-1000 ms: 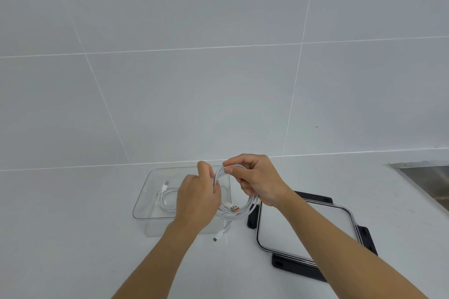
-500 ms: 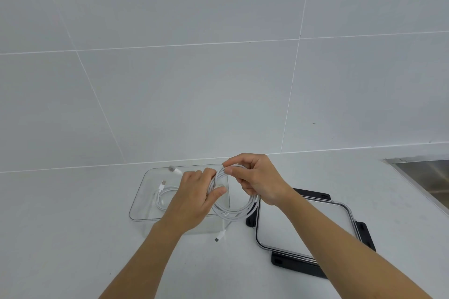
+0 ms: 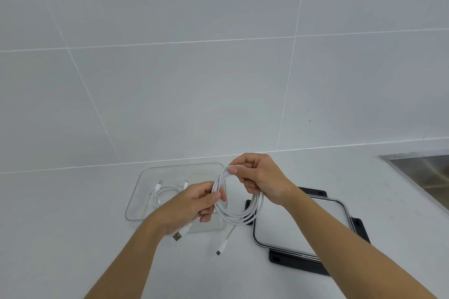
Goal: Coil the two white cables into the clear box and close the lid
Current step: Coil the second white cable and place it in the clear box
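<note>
A clear box (image 3: 145, 192) stands open on the white counter. One white cable (image 3: 161, 193) lies coiled inside it at the left. Above the box's right edge I hold the second white cable (image 3: 239, 216) as a coil of several loops. My right hand (image 3: 262, 177) pinches the coil's top. My left hand (image 3: 194, 204) grips its left side, with the USB plug (image 3: 178, 236) sticking out below my palm. The small plug end (image 3: 220, 250) dangles over the counter. The clear lid (image 3: 301, 226) with black clips lies flat to the right.
A tiled white wall (image 3: 194, 80) rises right behind the counter. A steel sink (image 3: 427, 172) is set into the counter at the far right. Bare counter (image 3: 73, 238) lies to the left and in front of the box.
My left hand has slid down and toward me along the coil, now holding the USB plug end under the palm. The right hand keeps its pinch on the coil's top.
</note>
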Demonstrator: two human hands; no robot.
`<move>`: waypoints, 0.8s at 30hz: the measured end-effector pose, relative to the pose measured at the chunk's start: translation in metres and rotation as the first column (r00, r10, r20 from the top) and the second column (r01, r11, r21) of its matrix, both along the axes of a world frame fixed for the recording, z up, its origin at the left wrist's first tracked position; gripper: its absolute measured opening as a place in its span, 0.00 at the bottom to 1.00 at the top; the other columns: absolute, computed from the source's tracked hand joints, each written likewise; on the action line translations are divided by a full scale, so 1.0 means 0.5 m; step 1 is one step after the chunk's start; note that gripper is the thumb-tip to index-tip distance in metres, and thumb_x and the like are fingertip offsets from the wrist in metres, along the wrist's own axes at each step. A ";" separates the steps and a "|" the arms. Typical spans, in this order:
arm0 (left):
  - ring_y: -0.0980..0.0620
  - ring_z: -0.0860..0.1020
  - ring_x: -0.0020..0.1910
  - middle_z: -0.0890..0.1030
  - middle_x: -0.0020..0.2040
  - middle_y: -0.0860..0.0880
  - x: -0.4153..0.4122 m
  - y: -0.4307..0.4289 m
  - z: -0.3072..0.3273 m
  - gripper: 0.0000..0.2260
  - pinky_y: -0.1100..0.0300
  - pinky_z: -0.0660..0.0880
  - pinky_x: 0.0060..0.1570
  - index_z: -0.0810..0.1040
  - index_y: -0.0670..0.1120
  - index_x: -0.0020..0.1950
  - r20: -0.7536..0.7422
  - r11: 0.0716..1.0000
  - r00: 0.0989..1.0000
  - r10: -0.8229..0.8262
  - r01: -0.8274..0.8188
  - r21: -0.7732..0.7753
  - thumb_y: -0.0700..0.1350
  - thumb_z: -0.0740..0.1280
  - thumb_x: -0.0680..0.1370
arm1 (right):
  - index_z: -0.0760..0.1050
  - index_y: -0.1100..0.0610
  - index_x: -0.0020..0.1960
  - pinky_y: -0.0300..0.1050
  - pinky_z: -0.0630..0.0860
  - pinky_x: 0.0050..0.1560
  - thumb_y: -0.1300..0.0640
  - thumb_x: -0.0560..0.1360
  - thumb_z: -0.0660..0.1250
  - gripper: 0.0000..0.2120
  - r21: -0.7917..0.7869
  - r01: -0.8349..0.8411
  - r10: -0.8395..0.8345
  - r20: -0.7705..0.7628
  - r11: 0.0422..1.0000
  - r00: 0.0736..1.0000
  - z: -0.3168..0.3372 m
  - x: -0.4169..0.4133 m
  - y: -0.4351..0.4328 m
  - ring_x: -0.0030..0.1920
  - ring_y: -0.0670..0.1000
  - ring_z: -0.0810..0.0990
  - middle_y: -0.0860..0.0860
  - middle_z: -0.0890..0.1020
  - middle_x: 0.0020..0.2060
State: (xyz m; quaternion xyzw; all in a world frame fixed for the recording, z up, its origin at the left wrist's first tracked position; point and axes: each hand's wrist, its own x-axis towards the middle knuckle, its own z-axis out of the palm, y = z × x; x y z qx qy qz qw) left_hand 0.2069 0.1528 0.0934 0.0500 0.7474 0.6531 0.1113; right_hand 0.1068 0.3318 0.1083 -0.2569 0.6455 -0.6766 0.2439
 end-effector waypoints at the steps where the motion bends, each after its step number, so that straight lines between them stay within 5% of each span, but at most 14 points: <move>1: 0.55 0.64 0.30 0.64 0.36 0.48 0.002 0.002 0.001 0.12 0.63 0.67 0.31 0.75 0.43 0.47 0.004 1.000 1.000 0.013 -0.013 0.015 0.51 0.63 0.74 | 0.80 0.57 0.41 0.37 0.62 0.23 0.59 0.71 0.72 0.02 -0.004 -0.007 0.007 -0.003 1.000 1.000 0.000 -0.002 0.002 0.22 0.47 0.64 0.50 0.73 0.25; 6: 0.56 0.62 0.28 0.62 0.34 0.48 0.009 -0.001 0.002 0.10 0.65 0.63 0.28 0.72 0.43 0.45 0.028 0.995 0.997 0.073 -0.075 0.071 0.50 0.62 0.74 | 0.80 0.58 0.44 0.43 0.74 0.33 0.46 0.75 0.64 0.16 -0.071 -0.103 0.109 0.088 0.992 0.990 -0.010 -0.009 0.026 0.27 0.51 0.73 0.53 0.78 0.29; 12: 0.56 0.62 0.27 0.65 0.31 0.52 0.013 0.002 -0.003 0.09 0.65 0.65 0.27 0.72 0.42 0.45 0.048 0.984 0.995 0.085 -0.091 0.153 0.48 0.62 0.75 | 0.81 0.58 0.45 0.39 0.75 0.39 0.36 0.74 0.54 0.27 -0.010 -0.161 0.161 0.159 0.987 0.974 -0.031 -0.015 0.043 0.34 0.52 0.77 0.53 0.80 0.31; 20: 0.56 0.62 0.26 0.64 0.31 0.50 0.015 0.005 -0.004 0.08 0.64 0.65 0.25 0.72 0.40 0.45 0.068 0.972 0.981 0.184 -0.192 0.137 0.40 0.57 0.81 | 0.79 0.58 0.49 0.43 0.74 0.45 0.34 0.73 0.53 0.30 0.097 -0.213 0.196 0.159 0.972 0.968 -0.048 -0.021 0.045 0.39 0.48 0.76 0.50 0.77 0.37; 24: 0.56 0.63 0.25 0.64 0.31 0.50 0.013 0.006 -0.007 0.08 0.64 0.65 0.24 0.73 0.39 0.45 0.096 0.963 0.974 0.204 -0.217 0.159 0.40 0.57 0.81 | 0.78 0.59 0.50 0.43 0.75 0.43 0.39 0.74 0.61 0.23 0.130 -0.252 0.229 0.167 0.959 0.959 -0.051 -0.022 0.053 0.40 0.47 0.77 0.48 0.78 0.37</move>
